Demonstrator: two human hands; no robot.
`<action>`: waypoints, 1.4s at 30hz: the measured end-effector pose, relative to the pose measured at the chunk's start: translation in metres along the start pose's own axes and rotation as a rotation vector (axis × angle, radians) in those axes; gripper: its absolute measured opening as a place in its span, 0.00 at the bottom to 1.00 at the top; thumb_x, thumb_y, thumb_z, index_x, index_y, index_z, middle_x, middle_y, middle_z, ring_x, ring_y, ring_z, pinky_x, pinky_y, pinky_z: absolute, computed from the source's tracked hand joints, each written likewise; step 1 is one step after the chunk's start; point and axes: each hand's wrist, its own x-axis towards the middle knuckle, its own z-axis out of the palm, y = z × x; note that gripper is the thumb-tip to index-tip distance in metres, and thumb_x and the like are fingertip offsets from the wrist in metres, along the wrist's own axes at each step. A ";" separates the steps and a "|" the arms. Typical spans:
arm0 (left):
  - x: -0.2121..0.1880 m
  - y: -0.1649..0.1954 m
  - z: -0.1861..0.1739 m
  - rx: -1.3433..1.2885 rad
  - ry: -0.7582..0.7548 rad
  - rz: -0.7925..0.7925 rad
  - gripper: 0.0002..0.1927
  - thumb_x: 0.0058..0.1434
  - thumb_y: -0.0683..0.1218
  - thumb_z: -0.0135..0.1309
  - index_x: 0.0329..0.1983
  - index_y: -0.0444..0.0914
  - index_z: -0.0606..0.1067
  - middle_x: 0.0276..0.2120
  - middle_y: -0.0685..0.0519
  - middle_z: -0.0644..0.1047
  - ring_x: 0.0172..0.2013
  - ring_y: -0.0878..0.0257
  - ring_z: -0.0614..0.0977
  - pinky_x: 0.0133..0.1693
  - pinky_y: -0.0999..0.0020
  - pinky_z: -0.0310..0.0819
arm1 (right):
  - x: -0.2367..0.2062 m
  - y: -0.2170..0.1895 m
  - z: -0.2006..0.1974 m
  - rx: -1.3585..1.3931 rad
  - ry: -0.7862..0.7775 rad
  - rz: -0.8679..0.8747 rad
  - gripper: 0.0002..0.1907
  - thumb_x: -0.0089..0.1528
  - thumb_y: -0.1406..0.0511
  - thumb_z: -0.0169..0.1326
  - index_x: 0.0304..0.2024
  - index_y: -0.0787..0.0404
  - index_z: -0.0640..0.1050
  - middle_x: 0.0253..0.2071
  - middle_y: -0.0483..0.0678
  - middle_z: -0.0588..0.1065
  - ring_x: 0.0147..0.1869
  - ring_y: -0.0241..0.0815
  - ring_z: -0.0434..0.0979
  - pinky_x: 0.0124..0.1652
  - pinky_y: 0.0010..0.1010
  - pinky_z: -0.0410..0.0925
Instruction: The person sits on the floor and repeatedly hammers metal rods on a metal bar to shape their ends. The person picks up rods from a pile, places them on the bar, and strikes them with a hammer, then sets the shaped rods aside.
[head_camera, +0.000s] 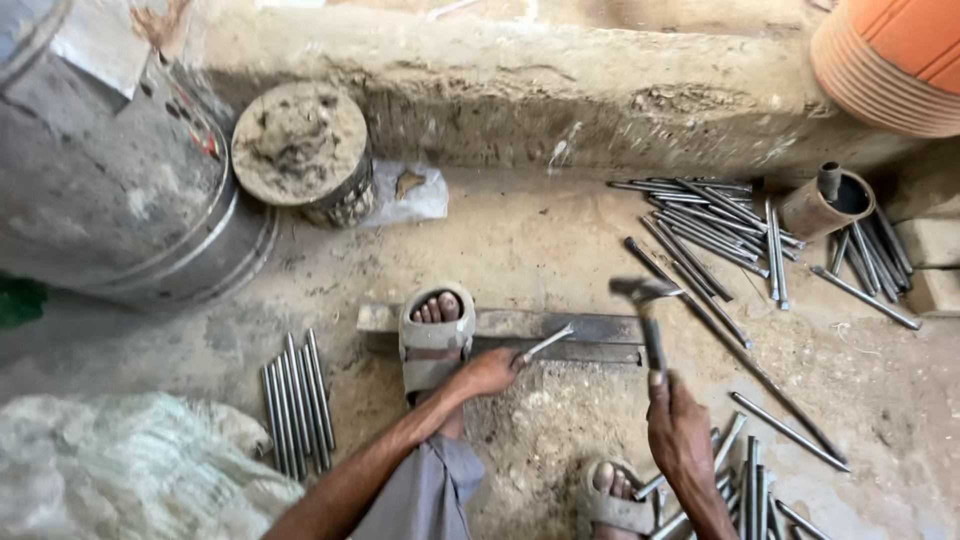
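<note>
My left hand (487, 373) grips one end of a short metal rod (547, 343), whose other end rests on a flat steel bar (560, 327) lying on the dirt floor. My right hand (678, 428) holds the handle of a hammer (645, 302), its head raised a little above the right part of the bar. My left foot in a grey sandal (436, 343) stands on the bar's left end. My right sandalled foot (612, 497) is at the bottom of the view.
A neat row of several rods (297, 402) lies left of my foot. More rods are piled at the upper right (712, 230) and lower right (752, 480). A metal drum (120, 190), a dirt-caked round tin (303, 150), a rusty can (826, 203) and an orange pot (893, 60) stand around.
</note>
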 end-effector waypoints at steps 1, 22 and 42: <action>-0.002 0.002 -0.002 -0.025 -0.104 -0.143 0.21 0.73 0.53 0.41 0.58 0.38 0.76 0.37 0.38 0.80 0.36 0.45 0.82 0.41 0.46 0.77 | -0.008 -0.007 -0.010 0.033 0.045 -0.021 0.27 0.72 0.48 0.32 0.56 0.60 0.72 0.17 0.46 0.68 0.13 0.35 0.59 0.10 0.34 0.57; -0.028 0.020 -0.019 -0.259 -0.009 0.045 0.35 0.72 0.68 0.31 0.60 0.38 0.73 0.31 0.49 0.76 0.29 0.60 0.76 0.30 0.60 0.72 | -0.002 0.019 0.074 -0.103 -0.051 0.020 0.28 0.72 0.48 0.38 0.53 0.63 0.74 0.22 0.68 0.77 0.22 0.65 0.79 0.26 0.58 0.69; -0.056 0.067 -0.062 -0.246 0.208 0.230 0.34 0.71 0.71 0.27 0.37 0.39 0.69 0.20 0.55 0.65 0.21 0.63 0.66 0.26 0.61 0.62 | 0.013 0.058 0.098 0.046 -0.093 0.117 0.39 0.69 0.40 0.33 0.61 0.62 0.74 0.17 0.49 0.72 0.16 0.37 0.69 0.20 0.40 0.66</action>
